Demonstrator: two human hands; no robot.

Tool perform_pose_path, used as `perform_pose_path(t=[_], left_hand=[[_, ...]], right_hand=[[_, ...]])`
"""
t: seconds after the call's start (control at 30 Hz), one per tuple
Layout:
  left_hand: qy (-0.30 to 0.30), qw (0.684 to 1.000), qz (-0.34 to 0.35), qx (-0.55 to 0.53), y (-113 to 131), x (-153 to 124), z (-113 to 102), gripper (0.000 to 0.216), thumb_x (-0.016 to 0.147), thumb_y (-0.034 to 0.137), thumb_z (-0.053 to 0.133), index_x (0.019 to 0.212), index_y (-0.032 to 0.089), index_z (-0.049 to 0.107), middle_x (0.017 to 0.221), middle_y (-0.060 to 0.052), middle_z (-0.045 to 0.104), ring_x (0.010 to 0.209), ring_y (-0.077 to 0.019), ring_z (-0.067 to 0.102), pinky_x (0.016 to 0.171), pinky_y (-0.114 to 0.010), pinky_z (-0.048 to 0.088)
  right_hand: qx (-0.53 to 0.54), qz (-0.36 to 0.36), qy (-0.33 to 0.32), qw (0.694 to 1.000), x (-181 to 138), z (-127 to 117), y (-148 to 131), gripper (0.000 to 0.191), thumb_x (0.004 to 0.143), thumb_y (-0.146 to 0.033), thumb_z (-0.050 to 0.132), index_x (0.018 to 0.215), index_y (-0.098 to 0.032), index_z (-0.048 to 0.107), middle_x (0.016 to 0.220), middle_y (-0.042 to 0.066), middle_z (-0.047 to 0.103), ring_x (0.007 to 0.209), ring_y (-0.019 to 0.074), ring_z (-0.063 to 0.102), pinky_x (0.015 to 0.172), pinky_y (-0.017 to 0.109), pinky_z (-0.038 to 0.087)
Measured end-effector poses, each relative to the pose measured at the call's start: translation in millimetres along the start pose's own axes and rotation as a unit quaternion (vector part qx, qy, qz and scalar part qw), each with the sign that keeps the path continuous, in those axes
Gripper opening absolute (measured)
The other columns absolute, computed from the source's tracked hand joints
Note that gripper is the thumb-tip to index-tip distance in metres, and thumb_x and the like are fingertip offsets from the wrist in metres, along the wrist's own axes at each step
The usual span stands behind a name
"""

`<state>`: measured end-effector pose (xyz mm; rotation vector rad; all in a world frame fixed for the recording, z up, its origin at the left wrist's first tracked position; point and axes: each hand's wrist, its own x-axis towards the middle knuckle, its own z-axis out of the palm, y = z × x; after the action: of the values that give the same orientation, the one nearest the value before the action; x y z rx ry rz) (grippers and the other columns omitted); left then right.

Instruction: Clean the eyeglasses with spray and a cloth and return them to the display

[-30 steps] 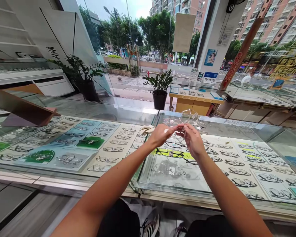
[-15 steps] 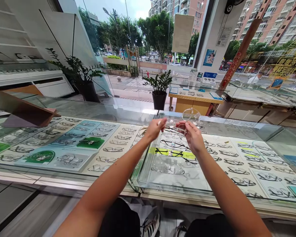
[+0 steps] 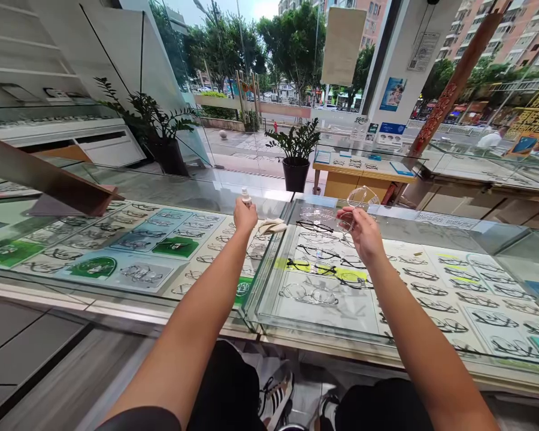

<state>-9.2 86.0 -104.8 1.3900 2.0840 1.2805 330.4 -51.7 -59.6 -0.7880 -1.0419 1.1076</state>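
Observation:
My left hand is closed round a small white spray bottle, whose top pokes up above the fingers over the glass counter. Just right of it, a folded beige cloth lies on the counter top. My right hand pinches a pair of clear-framed eyeglasses, raised above the right part of the counter. Part of that frame is hidden behind the fingers. Below my right hand, rows of eyeglasses lie on the counter, some over a yellow-green strip.
The glass display counter runs across in front of me, with many frames inside. At the left stands a brown slanted panel. Beyond the counter are potted plants and a wooden table.
My left hand has moved left, away from the eyeglasses, and the spray bottle now shows upright in it. My right hand still holds the eyeglasses. The view has shifted slightly.

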Motion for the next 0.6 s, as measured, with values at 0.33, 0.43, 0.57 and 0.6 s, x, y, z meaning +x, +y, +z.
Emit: perform_pose_path(t=[0.33, 0.43, 0.57, 0.6], left_hand=[[0.039, 0.999, -0.018, 0.002, 8, -12, -1, 0.064, 0.095, 0.026, 0.067, 0.151, 0.016, 0.038, 0.149, -0.025, 0.060, 0.140, -0.0390, 0.060, 0.114, -0.051, 0.048], [0.159, 0.982, 0.098, 0.003, 29, -27, -10, 0.076, 0.094, 0.030, 0.069, 0.158, 0.015, 0.032, 0.162, -0.027, 0.047, 0.155, -0.0379, 0.046, 0.124, -0.051, 0.040], [-0.069, 0.971, 0.224, 0.048, 48, -35, -27, 0.040, 0.090, 0.028, 0.066, 0.130, 0.020, 0.064, 0.138, -0.016, 0.068, 0.123, -0.0331, 0.068, 0.102, -0.044, 0.055], [-0.139, 0.962, 0.220, 0.083, 48, -34, -29, 0.039, 0.086, 0.028, 0.070, 0.124, 0.021, 0.068, 0.134, -0.015, 0.070, 0.117, -0.0329, 0.070, 0.096, -0.043, 0.056]], right_hand=[[-0.011, -0.013, -0.011, 1.000, 1, -3, 3, 0.033, 0.088, -0.057, 0.081, 0.103, -0.028, 0.080, 0.113, 0.006, 0.084, 0.109, 0.0238, 0.075, 0.097, 0.039, 0.055], [-0.018, -0.019, -0.012, 1.000, 1, -2, 2, 0.033, 0.089, -0.058, 0.079, 0.103, -0.028, 0.080, 0.113, 0.006, 0.083, 0.110, 0.0242, 0.075, 0.098, 0.040, 0.055], [-0.016, -0.020, -0.010, 1.000, 0, -1, 1, 0.034, 0.088, -0.059, 0.080, 0.103, -0.028, 0.080, 0.113, 0.006, 0.083, 0.110, 0.0244, 0.075, 0.097, 0.040, 0.056], [-0.015, -0.018, -0.009, 1.000, 0, 0, 1, 0.034, 0.088, -0.058, 0.080, 0.103, -0.028, 0.080, 0.114, 0.006, 0.083, 0.110, 0.0243, 0.075, 0.097, 0.040, 0.056]])
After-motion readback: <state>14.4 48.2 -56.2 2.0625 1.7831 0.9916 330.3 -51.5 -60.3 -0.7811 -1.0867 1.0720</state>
